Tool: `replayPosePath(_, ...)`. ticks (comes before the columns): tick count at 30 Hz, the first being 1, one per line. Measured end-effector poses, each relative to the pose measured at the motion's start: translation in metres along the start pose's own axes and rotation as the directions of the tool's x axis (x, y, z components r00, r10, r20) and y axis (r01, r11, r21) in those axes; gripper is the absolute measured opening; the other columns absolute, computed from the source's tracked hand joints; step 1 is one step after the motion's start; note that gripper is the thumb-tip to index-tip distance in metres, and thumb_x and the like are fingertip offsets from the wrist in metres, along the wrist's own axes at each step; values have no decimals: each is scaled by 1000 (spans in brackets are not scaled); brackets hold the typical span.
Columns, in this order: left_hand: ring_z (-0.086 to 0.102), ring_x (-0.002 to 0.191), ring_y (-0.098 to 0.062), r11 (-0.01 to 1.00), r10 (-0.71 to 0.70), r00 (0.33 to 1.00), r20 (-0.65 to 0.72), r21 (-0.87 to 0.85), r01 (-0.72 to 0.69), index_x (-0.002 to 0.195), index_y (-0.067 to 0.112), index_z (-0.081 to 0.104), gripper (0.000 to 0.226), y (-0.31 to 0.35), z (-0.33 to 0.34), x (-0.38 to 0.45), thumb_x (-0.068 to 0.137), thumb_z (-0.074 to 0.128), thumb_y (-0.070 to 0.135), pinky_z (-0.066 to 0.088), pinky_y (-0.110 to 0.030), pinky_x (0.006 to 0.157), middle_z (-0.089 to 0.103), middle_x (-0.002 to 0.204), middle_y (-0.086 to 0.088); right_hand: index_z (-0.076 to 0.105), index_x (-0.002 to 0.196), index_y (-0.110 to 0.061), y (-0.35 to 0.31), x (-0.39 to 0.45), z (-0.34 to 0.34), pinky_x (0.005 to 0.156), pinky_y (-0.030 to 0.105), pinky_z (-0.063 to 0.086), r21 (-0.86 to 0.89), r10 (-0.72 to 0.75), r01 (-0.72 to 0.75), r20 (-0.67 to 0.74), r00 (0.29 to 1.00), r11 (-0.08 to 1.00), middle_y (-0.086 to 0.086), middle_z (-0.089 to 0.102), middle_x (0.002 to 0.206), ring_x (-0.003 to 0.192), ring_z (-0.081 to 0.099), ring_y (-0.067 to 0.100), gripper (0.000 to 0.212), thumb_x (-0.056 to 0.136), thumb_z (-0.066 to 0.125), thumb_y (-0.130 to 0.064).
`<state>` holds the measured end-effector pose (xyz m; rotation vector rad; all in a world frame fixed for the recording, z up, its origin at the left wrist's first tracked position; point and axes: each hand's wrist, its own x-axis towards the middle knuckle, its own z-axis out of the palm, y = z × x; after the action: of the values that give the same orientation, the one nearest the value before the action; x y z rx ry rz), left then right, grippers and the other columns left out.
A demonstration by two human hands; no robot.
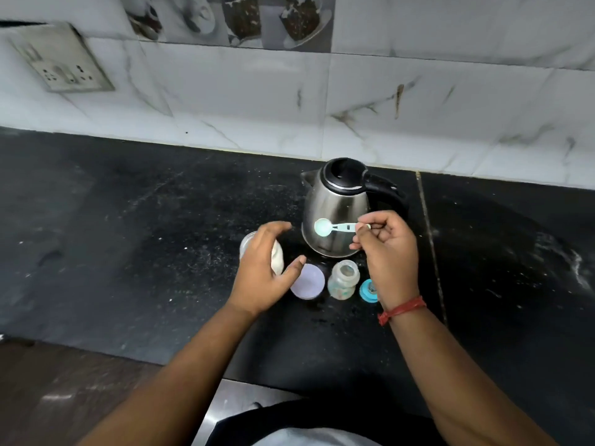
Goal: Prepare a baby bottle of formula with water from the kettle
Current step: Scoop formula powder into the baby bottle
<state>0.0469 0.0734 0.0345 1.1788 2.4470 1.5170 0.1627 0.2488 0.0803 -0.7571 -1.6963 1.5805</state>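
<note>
A steel kettle point(335, 204) with a black lid and handle stands on the black counter point(128, 252). In front of it my right hand point(386, 252) pinches the handle of a pale green scoop point(335, 227), held level in the air. My left hand point(264, 272) hovers over a clear jar of white formula powder point(277, 257), fingers spread and relaxed, thumb near the jar's side; I cannot tell whether it touches. The open baby bottle point(344, 280) stands between my hands. Its blue teat ring point(367, 290) lies to the right.
A round lilac lid point(307, 281) lies flat on the counter between the jar and the bottle. A tiled wall with a socket plate point(61, 64) rises behind. The counter's front edge runs below my forearms, and a steel surface point(231, 410) sits under it.
</note>
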Motion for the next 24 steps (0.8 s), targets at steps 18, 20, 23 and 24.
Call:
replayPosePath(18,34,147,-12,953,-300,917,263,47,298,160,28,14,112,-89,-43,-5,76,85,44,33,-44,122,35,161,10,64,93,-25,35,1,139,70,36,54,-774,64,459,535,842,437,-4,71,95,86,66,24,12,91,55,-17)
replayPosePath(20,38,145,-12,958,-282,919,276,38,283,160,30,14,109,-91,-43,-4,77,84,44,34,-47,122,39,154,17,64,92,-26,37,2,143,71,36,55,-792,100,454,533,840,409,-4,71,92,85,67,24,13,92,54,-17)
replayPosePath(23,39,142,-7,968,-247,925,287,32,248,161,24,15,106,-92,-44,-4,81,84,37,31,-47,123,38,145,22,64,93,-27,39,1,144,73,35,55,-795,122,467,547,829,388,-5,72,93,87,68,22,9,94,56,-22)
replayPosePath(24,39,142,-6,970,-238,927,288,31,240,161,24,16,106,-92,-44,-3,82,84,37,31,-47,123,38,146,21,65,95,-27,39,1,144,73,35,55,-791,123,467,549,826,394,-5,72,95,88,68,22,9,94,57,-23)
